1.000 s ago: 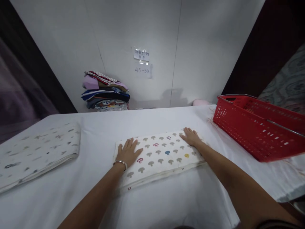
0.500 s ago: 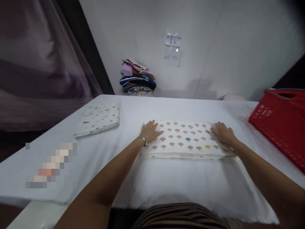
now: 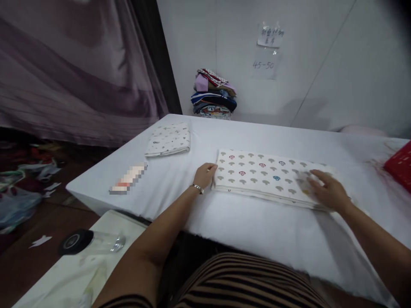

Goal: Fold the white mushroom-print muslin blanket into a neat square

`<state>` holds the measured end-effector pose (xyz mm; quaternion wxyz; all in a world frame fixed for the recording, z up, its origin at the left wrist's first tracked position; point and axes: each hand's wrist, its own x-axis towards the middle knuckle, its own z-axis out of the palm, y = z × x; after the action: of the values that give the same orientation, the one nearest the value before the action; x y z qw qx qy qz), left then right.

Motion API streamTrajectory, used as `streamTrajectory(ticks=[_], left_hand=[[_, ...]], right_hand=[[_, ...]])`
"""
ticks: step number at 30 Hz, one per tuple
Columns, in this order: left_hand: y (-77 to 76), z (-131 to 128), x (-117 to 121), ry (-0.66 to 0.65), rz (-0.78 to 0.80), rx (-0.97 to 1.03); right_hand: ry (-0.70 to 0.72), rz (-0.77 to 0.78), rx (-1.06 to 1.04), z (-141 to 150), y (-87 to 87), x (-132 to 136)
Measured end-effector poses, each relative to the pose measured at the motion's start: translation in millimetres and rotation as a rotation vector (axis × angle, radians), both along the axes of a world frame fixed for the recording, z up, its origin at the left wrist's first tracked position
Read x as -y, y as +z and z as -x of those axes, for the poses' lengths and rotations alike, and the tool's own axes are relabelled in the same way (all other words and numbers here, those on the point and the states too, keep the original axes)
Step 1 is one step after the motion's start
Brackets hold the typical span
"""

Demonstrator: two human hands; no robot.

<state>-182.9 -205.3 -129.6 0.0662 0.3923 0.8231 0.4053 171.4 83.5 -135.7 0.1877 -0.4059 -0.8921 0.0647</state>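
A folded white cloth (image 3: 253,173) printed with grey, red and blue mushrooms lies as a long flat strip on the white-covered table (image 3: 244,222). At its left end is my left hand (image 3: 204,176), fingers curled in and closed on the cloth's edge; a bracelet circles that wrist. My right hand (image 3: 330,192) lies over the right part of the cloth, fingers stretched out and a little blurred. It covers some of the print there. Farther left on the table rests another folded white cloth (image 3: 169,140) with a small print.
A pixelated flat item (image 3: 128,179) lies near the table's left edge. Part of a red basket (image 3: 400,164) stands at the right. Folded fabrics (image 3: 214,96) are stacked by the wall. A clear bottle with a black lid (image 3: 75,242) lies on a pale surface at lower left.
The view has swung right and down at the left, showing the floor and bottle. My left hand has gone from flat on the cloth to its left edge; my right hand has slid inward over it.
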Motion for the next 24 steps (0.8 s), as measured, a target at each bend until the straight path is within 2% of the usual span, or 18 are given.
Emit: streamTrajectory(ticks=[2, 6, 9, 12, 15, 18, 24], left_hand=[[1.0, -10, 22, 0.059, 0.005, 0.029], [-2.8, -31, 50, 0.110, 0.058, 0.034], [-9.0, -40, 57, 0.075, 0.078, -0.039], [-14.9, -45, 58, 0.021, 0.095, -0.159], [-18.6, -46, 58, -0.005, 0.114, -0.221], [-18.9, -46, 57, -0.003, 0.131, -0.216], [-14.1, -48, 57, -0.020, 0.125, -0.188]], right_hand=[[0.236, 0.162, -0.133, 24, 0.9, 38], [0.711, 0.127, -0.182, 89, 4.9, 116], [0.846, 0.055, -0.164, 138, 7.4, 158], [0.903, -0.015, -0.073, 176, 6.3, 183], [0.880, -0.091, 0.027, 197, 3.9, 195], [0.843, -0.134, 0.073, 205, 3.9, 200], [0.753, -0.110, 0.055, 210, 0.3, 208]])
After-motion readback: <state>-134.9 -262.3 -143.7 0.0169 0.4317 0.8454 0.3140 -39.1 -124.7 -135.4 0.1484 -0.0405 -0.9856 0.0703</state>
